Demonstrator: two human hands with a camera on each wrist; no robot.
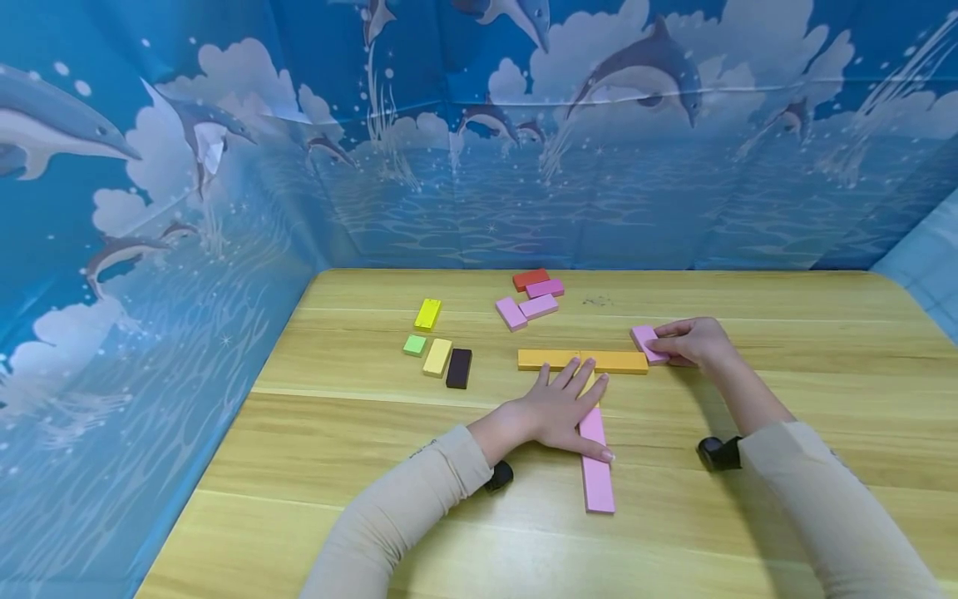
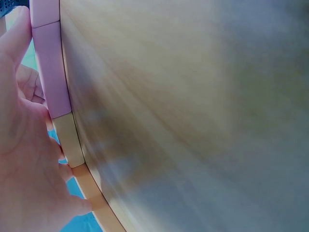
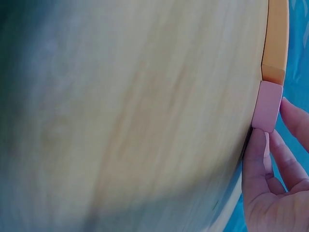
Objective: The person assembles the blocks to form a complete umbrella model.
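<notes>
Flat blocks lie in a T on the table. Its crossbar is two orange blocks (image 1: 624,361) end to end. Below the bar's middle, a light orange block (image 2: 70,140) leads into two pink blocks (image 1: 597,491) that form the stem. My left hand (image 1: 557,413) lies spread over the join, fingertips at the bar and thumb on the stem. At the bar's right end my right hand (image 1: 696,339) pinches a pink block (image 1: 645,339) between thumb and fingers. That pink block (image 3: 268,106) stands slanted, right at the orange end in the right wrist view.
Yellow (image 1: 427,314), green (image 1: 415,345), cream (image 1: 437,358) and black blocks (image 1: 459,368) lie to the left. A red block (image 1: 530,279) and several pink ones (image 1: 539,306) sit farther back. A blue dolphin-print cloth (image 1: 479,191) hangs behind the table.
</notes>
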